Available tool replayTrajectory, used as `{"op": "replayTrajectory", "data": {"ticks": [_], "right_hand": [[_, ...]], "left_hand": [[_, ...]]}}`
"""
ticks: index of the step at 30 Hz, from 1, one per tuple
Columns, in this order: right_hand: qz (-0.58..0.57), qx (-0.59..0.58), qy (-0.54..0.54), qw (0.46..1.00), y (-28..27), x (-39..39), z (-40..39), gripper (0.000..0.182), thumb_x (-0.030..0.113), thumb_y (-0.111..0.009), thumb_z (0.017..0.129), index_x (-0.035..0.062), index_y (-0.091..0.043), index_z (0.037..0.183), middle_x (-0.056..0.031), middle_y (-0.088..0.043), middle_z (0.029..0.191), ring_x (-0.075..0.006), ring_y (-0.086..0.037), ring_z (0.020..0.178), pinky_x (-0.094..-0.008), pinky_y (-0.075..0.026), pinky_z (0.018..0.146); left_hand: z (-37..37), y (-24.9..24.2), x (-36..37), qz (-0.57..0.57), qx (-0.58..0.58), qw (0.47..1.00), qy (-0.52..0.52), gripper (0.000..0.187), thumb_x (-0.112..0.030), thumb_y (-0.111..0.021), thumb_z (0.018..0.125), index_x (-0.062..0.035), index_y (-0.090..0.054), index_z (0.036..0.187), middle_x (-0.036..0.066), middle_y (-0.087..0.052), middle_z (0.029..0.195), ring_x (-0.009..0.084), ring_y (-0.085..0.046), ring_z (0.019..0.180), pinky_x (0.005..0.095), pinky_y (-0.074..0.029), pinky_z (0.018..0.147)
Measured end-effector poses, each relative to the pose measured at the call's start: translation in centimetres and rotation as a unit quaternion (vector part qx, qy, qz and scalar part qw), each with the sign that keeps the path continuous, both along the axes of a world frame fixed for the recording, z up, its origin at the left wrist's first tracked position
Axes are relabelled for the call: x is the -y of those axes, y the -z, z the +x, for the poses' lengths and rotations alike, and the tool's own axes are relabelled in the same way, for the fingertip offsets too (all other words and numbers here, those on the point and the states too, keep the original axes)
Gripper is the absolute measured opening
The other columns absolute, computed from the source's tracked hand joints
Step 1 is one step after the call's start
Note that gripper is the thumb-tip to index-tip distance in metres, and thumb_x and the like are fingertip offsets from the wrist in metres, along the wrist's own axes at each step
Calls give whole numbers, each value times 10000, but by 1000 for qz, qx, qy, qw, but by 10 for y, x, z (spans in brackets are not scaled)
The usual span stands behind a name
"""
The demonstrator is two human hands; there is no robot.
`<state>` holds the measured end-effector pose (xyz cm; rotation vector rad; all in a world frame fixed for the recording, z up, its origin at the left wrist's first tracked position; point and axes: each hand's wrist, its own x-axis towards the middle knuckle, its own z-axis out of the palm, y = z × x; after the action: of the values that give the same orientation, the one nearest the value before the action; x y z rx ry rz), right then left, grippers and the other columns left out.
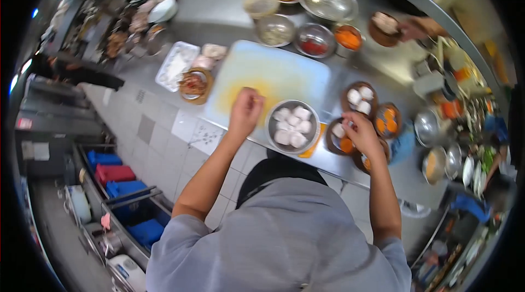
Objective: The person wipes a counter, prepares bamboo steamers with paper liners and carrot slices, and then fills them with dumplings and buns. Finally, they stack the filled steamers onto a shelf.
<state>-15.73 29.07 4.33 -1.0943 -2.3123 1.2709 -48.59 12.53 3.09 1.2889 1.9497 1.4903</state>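
Over the yellow-stained lower part of a cutting board [273,67], my left hand [248,107] is closed, its fingers drawn together; what they hold, if anything, is too small to name. My right hand [358,129] reaches over a small round brown dish [331,143] with white and orange pieces, its fingertips pinched near them; I cannot make out anything between them. A metal bowl [292,126] of several white pieces rests between my hands at the board's front edge. Beyond my right hand are a brown dish with white pieces [365,99] and one with orange pieces [387,120].
Metal bowls [328,2] stand behind the board, beside a container of orange food [348,38]. A white tray [178,66] and a basket of reddish food [194,85] lie left. Another person's hand [414,29] touches a brown dish [384,28] at the upper right.
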Motion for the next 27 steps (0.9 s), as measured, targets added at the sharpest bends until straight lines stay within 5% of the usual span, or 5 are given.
{"op": "replayTrajectory", "data": {"ticks": [5,8,18,23,27], "right_hand": [[16,3,-104,994,-37,23,-56,291,89,-641,883,40,-650,1170,-119,-653,992,-255,-644,850,-347,-523,777],[63,34,-158,985,-29,20,-88,302,74,-621,874,44,-648,1173,-139,-629,1112,-283,-633,1021,-368,-521,839],[320,234,-218,892,3,40,-140,160,81,-601,807,20,-666,940,-127,-608,1020,-283,-618,976,-375,-550,757],[306,233,-198,901,13,50,-132,177,83,-610,796,13,-660,951,-145,-609,1008,-301,-618,967,-375,-549,749],[296,175,-195,919,6,49,-130,232,51,-599,795,-13,-622,1017,-184,-590,1053,-319,-602,980,-378,-532,808]], "left_hand": [[-172,34,107,2,76,926,-370,215,-163,-578,966,-60,-505,1138,59,-576,941,109,-554,630,242,-461,512],[-215,64,124,-113,243,888,-374,590,-220,-622,932,-69,-374,1445,81,-558,1096,178,-591,783,314,-561,602],[-226,104,107,-59,352,869,-342,398,-226,-549,959,-93,-451,1321,77,-584,1008,172,-596,645,316,-575,518],[-192,80,138,-174,307,826,-440,520,-331,-592,915,-90,-453,1354,121,-562,1173,268,-557,1030,589,-539,847],[-209,116,176,21,520,793,-316,521,-303,-586,927,-42,-436,1353,189,-541,1219,332,-608,1059,551,-568,870]]}}
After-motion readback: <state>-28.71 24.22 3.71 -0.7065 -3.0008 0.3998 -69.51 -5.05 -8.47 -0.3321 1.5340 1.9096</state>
